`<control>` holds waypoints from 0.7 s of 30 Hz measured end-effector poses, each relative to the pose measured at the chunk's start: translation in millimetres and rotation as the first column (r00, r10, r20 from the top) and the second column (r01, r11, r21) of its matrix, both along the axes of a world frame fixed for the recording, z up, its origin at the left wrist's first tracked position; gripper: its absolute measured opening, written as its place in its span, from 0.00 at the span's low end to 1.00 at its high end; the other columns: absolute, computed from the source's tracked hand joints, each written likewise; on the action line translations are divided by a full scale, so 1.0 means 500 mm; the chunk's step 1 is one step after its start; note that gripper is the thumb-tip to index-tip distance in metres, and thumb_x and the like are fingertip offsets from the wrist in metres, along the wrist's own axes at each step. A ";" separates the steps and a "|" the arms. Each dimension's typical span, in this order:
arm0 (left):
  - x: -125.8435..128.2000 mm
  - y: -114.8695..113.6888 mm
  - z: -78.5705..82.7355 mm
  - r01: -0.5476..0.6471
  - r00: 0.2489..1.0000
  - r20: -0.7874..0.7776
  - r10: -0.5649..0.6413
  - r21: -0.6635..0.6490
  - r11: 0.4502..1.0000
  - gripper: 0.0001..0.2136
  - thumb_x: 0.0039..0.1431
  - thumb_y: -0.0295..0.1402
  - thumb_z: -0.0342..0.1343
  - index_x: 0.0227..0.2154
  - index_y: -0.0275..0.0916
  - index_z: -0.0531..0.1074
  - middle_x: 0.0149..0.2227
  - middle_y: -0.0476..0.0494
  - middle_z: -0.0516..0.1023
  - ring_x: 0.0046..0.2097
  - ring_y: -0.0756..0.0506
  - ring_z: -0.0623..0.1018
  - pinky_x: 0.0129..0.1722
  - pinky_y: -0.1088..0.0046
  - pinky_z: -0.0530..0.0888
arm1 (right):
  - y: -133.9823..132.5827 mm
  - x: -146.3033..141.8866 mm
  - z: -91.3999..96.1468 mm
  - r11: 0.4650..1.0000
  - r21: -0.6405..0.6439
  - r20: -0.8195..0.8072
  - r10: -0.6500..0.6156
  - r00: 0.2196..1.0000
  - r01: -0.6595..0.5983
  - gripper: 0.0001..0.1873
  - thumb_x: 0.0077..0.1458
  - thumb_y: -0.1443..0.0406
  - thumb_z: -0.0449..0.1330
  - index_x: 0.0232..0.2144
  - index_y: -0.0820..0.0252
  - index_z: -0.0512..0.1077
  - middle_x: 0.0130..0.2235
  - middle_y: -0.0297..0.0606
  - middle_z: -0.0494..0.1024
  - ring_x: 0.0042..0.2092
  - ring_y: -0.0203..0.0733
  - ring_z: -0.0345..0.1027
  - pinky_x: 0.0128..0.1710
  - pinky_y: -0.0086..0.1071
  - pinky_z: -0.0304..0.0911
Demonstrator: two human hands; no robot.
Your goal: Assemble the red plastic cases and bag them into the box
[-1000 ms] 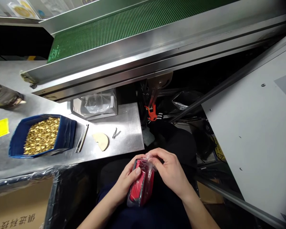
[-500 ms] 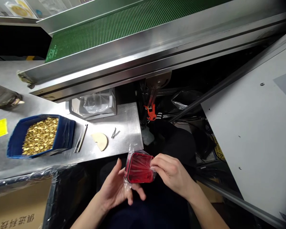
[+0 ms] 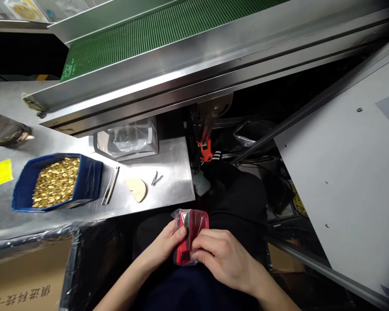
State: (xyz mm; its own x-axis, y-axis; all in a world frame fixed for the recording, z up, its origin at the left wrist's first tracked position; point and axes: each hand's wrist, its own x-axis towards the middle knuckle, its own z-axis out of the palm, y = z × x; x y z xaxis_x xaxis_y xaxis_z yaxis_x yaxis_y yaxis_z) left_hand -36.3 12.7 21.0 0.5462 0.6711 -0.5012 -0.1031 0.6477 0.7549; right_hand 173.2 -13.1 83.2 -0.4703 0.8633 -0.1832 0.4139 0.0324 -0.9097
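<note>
Both my hands hold a small red box (image 3: 194, 224) wrapped in clear plastic film, over my lap below the steel table's front edge. My left hand (image 3: 164, 246) grips its left side, thumb on top. My right hand (image 3: 222, 257) is closed over its lower right part, fingers pinching the film. The box stands on edge, its upper half showing above my fingers.
A steel table (image 3: 171, 160) carries a blue bin of gold pieces (image 3: 56, 181), a flat metal tool (image 3: 110, 185), a tan half-disc (image 3: 136, 188), a small clip (image 3: 156, 178) and a clear plastic container (image 3: 128, 140). A green conveyor (image 3: 155, 30) runs above. Cardboard box (image 3: 22, 280) at lower left.
The red box was held flat and open-faced between my hands; now it is turned on edge and lower, and both hands have closed round it.
</note>
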 end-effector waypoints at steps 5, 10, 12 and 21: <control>0.038 0.005 -0.004 -0.195 0.972 0.122 0.200 -0.048 0.980 0.25 0.65 0.50 0.58 0.61 0.48 0.67 0.60 0.38 0.72 0.56 0.36 0.75 0.57 0.58 0.71 | -0.001 -0.014 0.004 0.943 -0.285 -0.238 -0.241 0.941 0.170 0.04 0.59 0.70 0.65 0.32 0.58 0.78 0.32 0.32 0.80 0.33 0.36 0.71 0.37 0.27 0.64; 0.044 0.001 0.004 -0.324 0.945 0.024 0.327 0.215 0.921 0.15 0.72 0.44 0.49 0.41 0.43 0.79 0.51 0.41 0.75 0.54 0.40 0.74 0.57 0.65 0.69 | 0.002 -0.014 -0.026 0.721 -0.659 -0.419 -0.590 0.691 0.216 0.13 0.55 0.58 0.72 0.31 0.62 0.75 0.25 0.32 0.76 0.25 0.33 0.69 0.26 0.24 0.63; 0.037 -0.006 0.007 -0.237 0.969 0.013 0.245 0.314 0.919 0.26 0.71 0.53 0.42 0.43 0.40 0.80 0.51 0.38 0.75 0.55 0.37 0.73 0.59 0.61 0.69 | 0.008 -0.013 -0.035 0.653 -0.728 -0.426 -0.669 0.609 0.207 0.17 0.52 0.56 0.74 0.31 0.62 0.75 0.23 0.30 0.74 0.23 0.30 0.66 0.23 0.21 0.59; 0.036 -0.040 0.029 -0.020 0.994 0.108 0.002 0.159 0.987 0.55 0.50 0.63 0.63 0.73 0.49 0.41 0.57 0.33 0.75 0.50 0.36 0.78 0.54 0.58 0.73 | 0.039 -0.018 -0.029 0.711 -0.407 -0.307 -0.698 0.647 0.574 0.10 0.61 0.58 0.67 0.36 0.59 0.77 0.33 0.34 0.79 0.34 0.36 0.71 0.36 0.28 0.67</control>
State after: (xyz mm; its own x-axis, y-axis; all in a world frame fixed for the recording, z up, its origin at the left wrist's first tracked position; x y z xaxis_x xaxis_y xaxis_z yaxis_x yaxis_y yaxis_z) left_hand -18.5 -7.2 35.5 0.5833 0.7439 -0.3261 -0.1957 0.5183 0.8325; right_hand 164.3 6.6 68.9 0.0995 0.9258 -0.3646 -0.1703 -0.3451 -0.9230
